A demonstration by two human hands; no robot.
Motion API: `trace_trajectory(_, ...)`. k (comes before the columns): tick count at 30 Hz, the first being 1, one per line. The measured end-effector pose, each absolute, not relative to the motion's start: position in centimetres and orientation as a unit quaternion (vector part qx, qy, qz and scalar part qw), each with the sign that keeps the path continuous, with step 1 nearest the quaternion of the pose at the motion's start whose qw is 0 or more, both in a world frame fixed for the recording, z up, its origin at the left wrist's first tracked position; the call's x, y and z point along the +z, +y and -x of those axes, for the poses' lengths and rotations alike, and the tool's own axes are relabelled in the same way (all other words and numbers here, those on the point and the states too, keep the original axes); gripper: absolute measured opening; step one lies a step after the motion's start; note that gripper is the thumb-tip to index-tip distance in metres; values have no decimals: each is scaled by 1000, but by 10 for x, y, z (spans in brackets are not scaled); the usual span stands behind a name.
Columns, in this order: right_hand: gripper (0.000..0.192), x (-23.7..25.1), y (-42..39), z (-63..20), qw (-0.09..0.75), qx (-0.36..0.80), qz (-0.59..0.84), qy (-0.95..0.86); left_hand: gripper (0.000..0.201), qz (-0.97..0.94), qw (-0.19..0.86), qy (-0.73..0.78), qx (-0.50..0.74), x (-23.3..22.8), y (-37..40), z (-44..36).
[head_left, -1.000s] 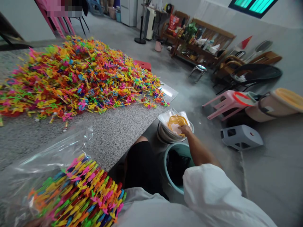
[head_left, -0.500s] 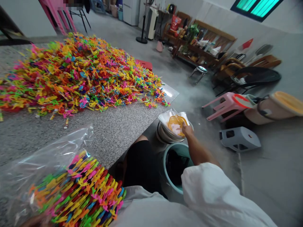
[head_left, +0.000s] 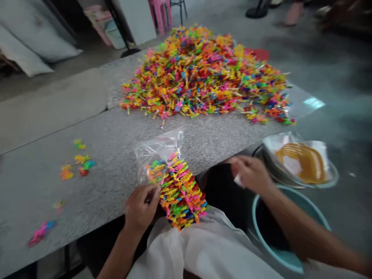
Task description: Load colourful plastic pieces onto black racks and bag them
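Left hand [head_left: 141,207] grip closed on the clear bag [head_left: 162,155] of stacked colored clips [head_left: 180,192] at the tabletop [head_left: 43,128] near edge, well short of the loose clip pile [head_left: 203,75]; right hand [head_left: 252,174] right of the bag, pinching a small white piece [head_left: 237,180], beside the basin with yellow strainer [head_left: 302,162].

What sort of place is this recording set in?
Probably a home workroom for piecework packing: a stone-topped table heaped with colourful plastic pieces, a stacked batch in a clear bag, and buckets on a concrete floor.
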State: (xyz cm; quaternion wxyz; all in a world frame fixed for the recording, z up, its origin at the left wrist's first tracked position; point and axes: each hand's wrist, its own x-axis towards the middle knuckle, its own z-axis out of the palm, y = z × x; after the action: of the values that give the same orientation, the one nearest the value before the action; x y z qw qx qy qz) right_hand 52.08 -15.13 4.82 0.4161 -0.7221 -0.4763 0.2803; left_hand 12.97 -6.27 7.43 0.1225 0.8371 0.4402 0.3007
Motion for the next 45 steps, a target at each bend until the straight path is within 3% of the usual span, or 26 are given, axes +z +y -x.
trace_trajectory(3,56,78,-126,-424,442,179,540,-694,13,-820,148,462,303,77,-63,-136)
trace_trajectory(8,48,91,-76,-361,443,4,408,-798,15,-782,215,484,328,80,-66,-138)
trace_trajectory(15,33,84,-102,-370,397,75,259,-877,14,-776,227,479,344,72,-67,-135)
trace_trajectory(19,1,81,-116,-401,435,106,395,-802,6,-810,172,420,370,66,-72,-132)
trace_trajectory(23,51,67,-96,-412,393,92,533,-744,15,-846,114,347,387,65,-85,-129)
trace_trajectory(25,61,60,-86,-407,372,94,537,-751,19,-860,108,318,384,65,-93,-127)
trace_trajectory(32,19,49,-77,-399,403,21,536,-741,19,-863,98,323,375,67,-110,-130)
trace_trajectory(38,17,18,-87,-410,441,31,643,-626,9,-836,82,401,366,62,-99,-139)
trace_trajectory(45,14,-2,-125,-408,451,98,660,-592,12,-848,125,361,368,55,-91,-130)
